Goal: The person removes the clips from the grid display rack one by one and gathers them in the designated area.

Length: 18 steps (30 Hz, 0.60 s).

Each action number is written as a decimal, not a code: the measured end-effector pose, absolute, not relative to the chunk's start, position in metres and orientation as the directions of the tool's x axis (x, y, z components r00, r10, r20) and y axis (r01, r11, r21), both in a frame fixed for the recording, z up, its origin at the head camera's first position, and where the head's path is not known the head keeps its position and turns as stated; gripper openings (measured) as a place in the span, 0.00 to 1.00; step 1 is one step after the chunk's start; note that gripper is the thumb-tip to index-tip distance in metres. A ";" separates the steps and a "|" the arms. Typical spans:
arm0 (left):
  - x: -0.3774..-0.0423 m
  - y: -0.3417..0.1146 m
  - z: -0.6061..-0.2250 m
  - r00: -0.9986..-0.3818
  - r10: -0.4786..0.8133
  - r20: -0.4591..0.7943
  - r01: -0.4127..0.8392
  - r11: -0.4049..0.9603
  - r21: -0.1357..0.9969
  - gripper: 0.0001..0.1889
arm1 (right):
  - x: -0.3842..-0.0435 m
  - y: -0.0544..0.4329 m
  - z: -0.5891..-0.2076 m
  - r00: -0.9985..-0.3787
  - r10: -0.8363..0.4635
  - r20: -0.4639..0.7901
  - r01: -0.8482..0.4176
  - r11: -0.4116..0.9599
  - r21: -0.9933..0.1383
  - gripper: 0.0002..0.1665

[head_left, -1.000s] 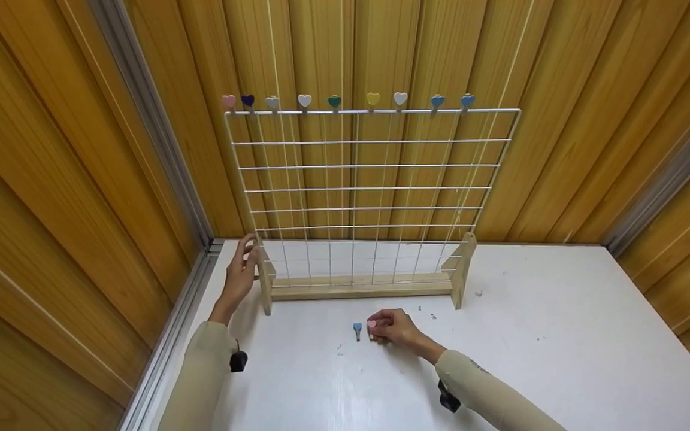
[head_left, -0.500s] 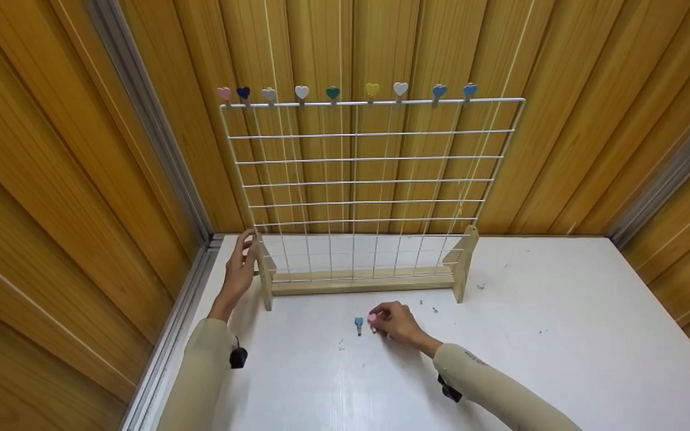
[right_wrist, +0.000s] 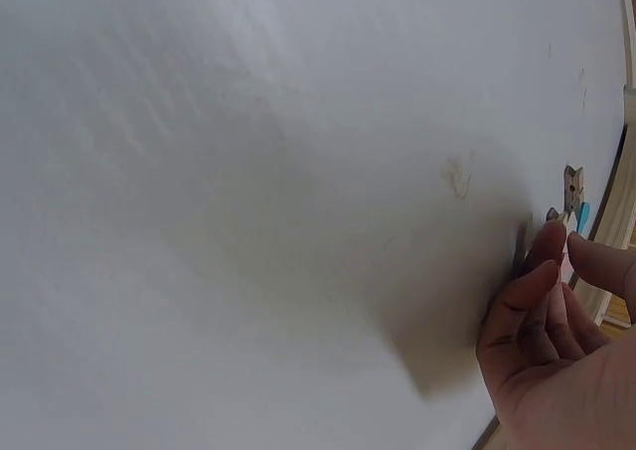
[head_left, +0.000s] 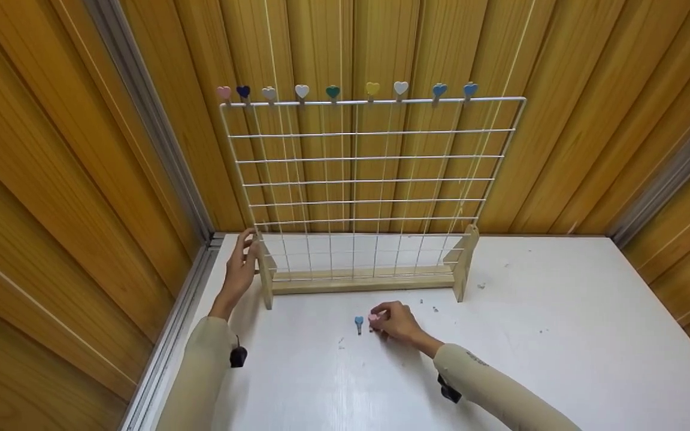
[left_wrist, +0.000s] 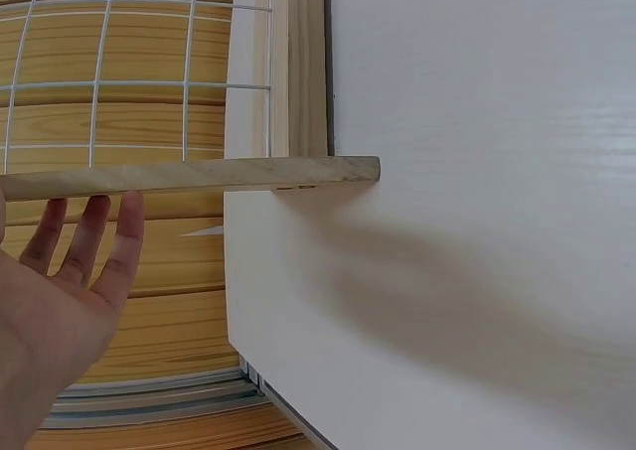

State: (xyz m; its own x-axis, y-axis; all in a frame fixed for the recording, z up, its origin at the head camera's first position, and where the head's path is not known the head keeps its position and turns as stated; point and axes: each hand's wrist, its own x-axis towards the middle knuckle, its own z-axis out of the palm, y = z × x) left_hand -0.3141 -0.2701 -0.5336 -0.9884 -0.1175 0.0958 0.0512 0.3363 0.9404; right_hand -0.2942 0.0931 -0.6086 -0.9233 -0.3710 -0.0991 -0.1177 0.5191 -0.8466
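My right hand (head_left: pixel 399 321) pinches a small clothespin with a pink heart (head_left: pixel 373 318) between thumb and fingertips, low over the white table. Just left of it lies another clothespin with a blue heart (head_left: pixel 359 324). The right wrist view shows the blue one's wooden body (right_wrist: pixel 573 187) beyond my fingertips, while the pink heart is mostly hidden. My left hand (head_left: pixel 239 272) touches the left wooden upright (left_wrist: pixel 199 177) of a wire grid rack (head_left: pixel 354 179). In the left wrist view, its fingers reach up fairly straight to the outer face of that upright.
Several heart clothespins, among them a green one (head_left: pixel 333 92) and a yellow one (head_left: pixel 372 89), sit along the grid's top bar. Little bits of debris (head_left: pixel 481 286) dot the white table (head_left: pixel 560 359). Wood-panelled walls (head_left: pixel 590 120) rise behind and at both sides.
The head view has tilted slightly, so the rack's top sits higher in it. My right fingers have drawn in around the pink clothespin. The left hand stays at the upright.
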 end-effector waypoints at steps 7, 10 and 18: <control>-0.318 -0.262 -0.541 -0.987 -0.124 0.104 0.056 0.342 0.938 0.26 | -0.300 0.122 -0.583 -0.908 -0.408 -0.101 -0.136 0.514 -0.847 0.20; -0.317 -0.263 -0.543 -0.986 -0.135 0.100 0.047 0.350 0.936 0.26 | -0.307 0.134 -0.562 -0.911 -0.403 -0.093 -0.132 0.496 -0.858 0.20; -0.317 -0.271 -0.536 -0.987 -0.111 0.114 0.069 0.347 0.935 0.27 | -0.326 0.161 -0.487 -0.951 -0.310 0.001 -0.135 0.410 -0.902 0.19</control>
State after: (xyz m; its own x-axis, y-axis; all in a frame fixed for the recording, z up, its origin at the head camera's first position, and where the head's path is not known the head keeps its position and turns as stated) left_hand -0.3170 -0.2714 -0.5360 -0.9873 -0.1112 0.1138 0.0688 0.3468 0.9354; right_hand -0.3262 0.1614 -0.4871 -0.9508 -0.3098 0.0009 -0.1345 0.4103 -0.9020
